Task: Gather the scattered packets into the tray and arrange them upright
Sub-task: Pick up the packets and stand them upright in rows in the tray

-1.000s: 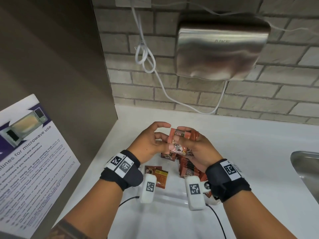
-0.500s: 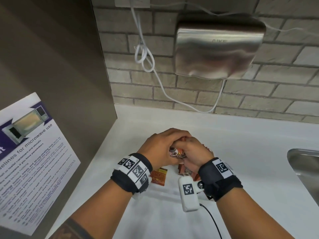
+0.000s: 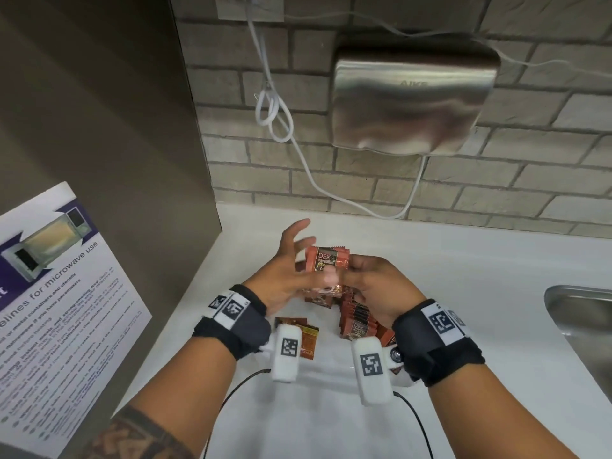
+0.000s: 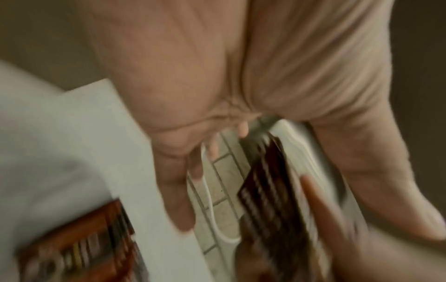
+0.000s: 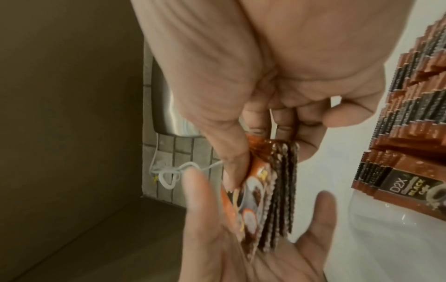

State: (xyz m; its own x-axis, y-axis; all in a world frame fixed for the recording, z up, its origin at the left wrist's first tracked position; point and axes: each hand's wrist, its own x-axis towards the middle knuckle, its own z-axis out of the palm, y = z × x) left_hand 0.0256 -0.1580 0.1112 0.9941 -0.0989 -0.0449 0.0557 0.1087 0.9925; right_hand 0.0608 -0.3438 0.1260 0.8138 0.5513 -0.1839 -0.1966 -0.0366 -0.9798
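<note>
A: What is the right hand [image 3: 374,286] doing?

B: Its thumb and curled fingers pinch a small bundle of packets [image 3: 327,262] by one end. The right wrist view shows several serrated edges pressed together, front packet orange, the rest dark.

A: And the left hand [image 3: 284,276]?

B: Spread wide, fingers straight and fanned, palm turned toward the bundle. It lies just beside the packets; whether the palm touches them I cannot tell. It holds nothing.

A: That is a change, then?

B: Yes. Half a second ago the left hand was folded over the right and hid the packets almost wholly. Now it has opened and drawn off to the side, and the printed face of the front packet shows. The bundle also sits a little higher above the counter [image 3: 463,293] than it did.

A: Where are the other packets?

B: A row of packets [image 3: 359,321] stands on edge in the clear tray [image 3: 331,369], under the right wrist. Two loose packets [image 3: 303,336] lie flat near the left wrist; whether inside the tray I cannot say.

A: Anything else around?

B: A steel hand dryer [image 3: 414,104] on the brick wall, its white cord [image 3: 275,117] looped beside it, a sink [image 3: 583,329] at the right edge, and a microwave notice [image 3: 59,309] at the left
</note>
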